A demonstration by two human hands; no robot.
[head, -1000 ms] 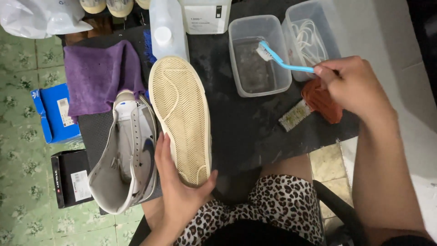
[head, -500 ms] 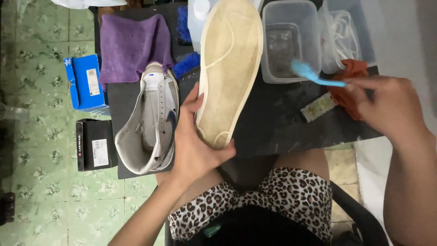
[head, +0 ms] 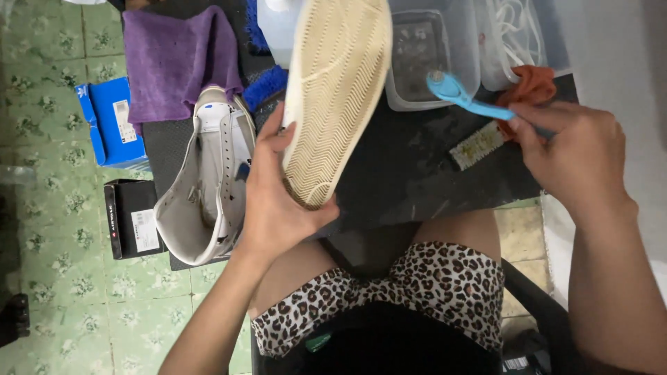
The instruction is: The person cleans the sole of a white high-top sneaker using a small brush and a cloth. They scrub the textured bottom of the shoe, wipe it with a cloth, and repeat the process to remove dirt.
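Left hand (head: 278,201): your grip is closed on the heel of a sneaker (head: 337,97), sole up over the desk's (head: 417,180) middle.
Right hand (head: 577,156): clasps a blue toothbrush (head: 465,97), head near the clear tub (head: 431,55) at the far edge; second sneaker (head: 205,180) lies at the left edge.
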